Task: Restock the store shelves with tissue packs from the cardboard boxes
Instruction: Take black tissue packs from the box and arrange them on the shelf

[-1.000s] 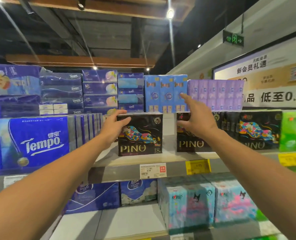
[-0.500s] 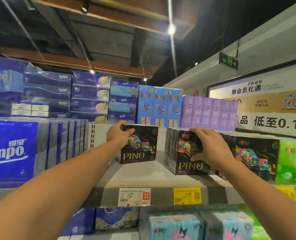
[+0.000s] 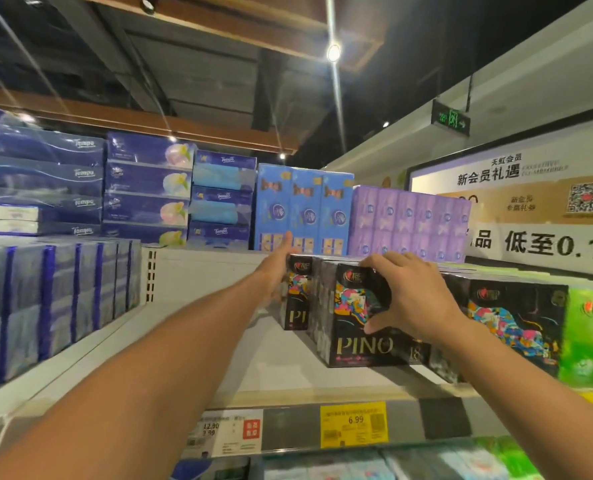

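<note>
Head view: store aisle, dark ceiling with spot lights, white shelf (image 3: pixel 271 362) at chest height, price tags along its front edge, yellow tag (image 3: pixel 353 424) reading 6.99. Front black PINO pack (image 3: pixel 357 344) stands on the shelf; right hand (image 3: pixel 406 299) grips its top corner, fingers curled. Rear PINO pack (image 3: pixel 297 299) just behind, touching; left hand (image 3: pixel 276 271) flat against its left side, fingers straight. Blue Tempo packs (image 3: pixel 56 303) far left, green pack (image 3: pixel 589 337) far right.
</note>
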The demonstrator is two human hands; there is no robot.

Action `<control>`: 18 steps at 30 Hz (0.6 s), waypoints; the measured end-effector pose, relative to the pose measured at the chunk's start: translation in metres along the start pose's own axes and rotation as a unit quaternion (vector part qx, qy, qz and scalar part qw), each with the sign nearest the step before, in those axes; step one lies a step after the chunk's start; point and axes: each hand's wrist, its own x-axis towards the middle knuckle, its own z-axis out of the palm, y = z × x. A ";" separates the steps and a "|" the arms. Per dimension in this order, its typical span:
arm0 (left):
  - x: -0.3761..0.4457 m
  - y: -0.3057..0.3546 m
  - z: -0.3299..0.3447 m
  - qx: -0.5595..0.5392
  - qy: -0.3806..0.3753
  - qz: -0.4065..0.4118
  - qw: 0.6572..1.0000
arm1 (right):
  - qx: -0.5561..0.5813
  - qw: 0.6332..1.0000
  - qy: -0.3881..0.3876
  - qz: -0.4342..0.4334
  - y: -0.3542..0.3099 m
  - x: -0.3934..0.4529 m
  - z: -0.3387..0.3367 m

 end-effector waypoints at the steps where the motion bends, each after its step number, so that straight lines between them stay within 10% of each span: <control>1: 0.001 -0.001 0.005 0.003 -0.006 0.002 1.000 | 0.000 1.000 -0.005 -0.003 0.001 0.000 -0.001; 18: 0.009 -0.005 0.038 -0.002 -0.027 0.005 1.000 | 0.016 1.000 -0.003 -0.014 0.009 0.000 0.004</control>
